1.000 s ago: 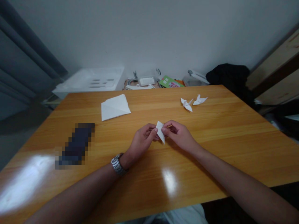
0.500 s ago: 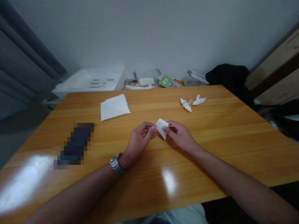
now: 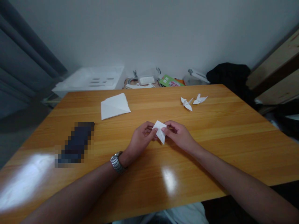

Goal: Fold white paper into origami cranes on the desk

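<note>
A small white folded paper (image 3: pixel 160 130), kite-shaped with its long point toward me, is held up between both hands over the table. My left hand (image 3: pixel 142 136), with a metal watch on the wrist, pinches its left edge, thumb on top. From the other side my right hand (image 3: pixel 178 133) grips the right edge, thumb pressed on the face of the paper. The fingers behind the paper are partly hidden. Beyond my right hand lie two white origami birds, one (image 3: pixel 187 104) nearer and the other (image 3: pixel 200 99) just to its right.
On the wooden table (image 3: pixel 149 174) a stack of white paper (image 3: pixel 115 106) lies at the back left. A dark pixelated object (image 3: pixel 78 143) is nearer on the left. Behind the far edge stand a white tray (image 3: pixel 93 77), a green book (image 3: pixel 170 81) and a black bundle (image 3: pixel 229 73).
The folded paper has shifted slightly left and toward me, and it has turned a little. My left thumb now lies on the paper's face; before, it was at the left corner.
</note>
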`<state>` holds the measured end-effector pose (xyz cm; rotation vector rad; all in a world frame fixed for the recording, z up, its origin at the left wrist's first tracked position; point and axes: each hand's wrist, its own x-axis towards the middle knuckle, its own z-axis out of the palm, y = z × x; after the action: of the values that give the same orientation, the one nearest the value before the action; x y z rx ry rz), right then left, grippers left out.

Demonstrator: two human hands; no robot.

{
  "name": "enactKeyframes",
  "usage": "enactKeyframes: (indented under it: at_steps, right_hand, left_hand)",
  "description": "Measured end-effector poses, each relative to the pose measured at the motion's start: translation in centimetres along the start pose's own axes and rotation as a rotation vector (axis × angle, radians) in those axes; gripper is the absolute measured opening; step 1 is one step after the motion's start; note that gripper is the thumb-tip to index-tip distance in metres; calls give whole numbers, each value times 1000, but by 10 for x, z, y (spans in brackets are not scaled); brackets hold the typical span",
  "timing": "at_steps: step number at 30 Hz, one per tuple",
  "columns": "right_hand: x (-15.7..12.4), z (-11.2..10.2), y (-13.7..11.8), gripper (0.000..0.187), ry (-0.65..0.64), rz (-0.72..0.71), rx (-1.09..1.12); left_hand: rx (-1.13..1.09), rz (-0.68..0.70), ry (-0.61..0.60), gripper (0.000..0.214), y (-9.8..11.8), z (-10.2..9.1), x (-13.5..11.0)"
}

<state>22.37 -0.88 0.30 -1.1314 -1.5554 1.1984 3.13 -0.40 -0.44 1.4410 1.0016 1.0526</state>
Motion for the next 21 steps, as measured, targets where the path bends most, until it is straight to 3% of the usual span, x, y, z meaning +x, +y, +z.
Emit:
enactKeyframes:
  at_steps: [6, 13, 21]
  right_hand:
    - [-2, 0, 2, 27, -45, 74, 62]
    - [-2, 1, 3, 23, -16, 37, -26]
    - [-4, 4, 2, 24, -61, 64, 52]
  left_hand:
    - [19, -5, -5, 27, 1, 0, 0]
    - [7, 17, -38, 25, 0, 1, 1]
    - [15, 6, -51, 25, -11, 0, 0]
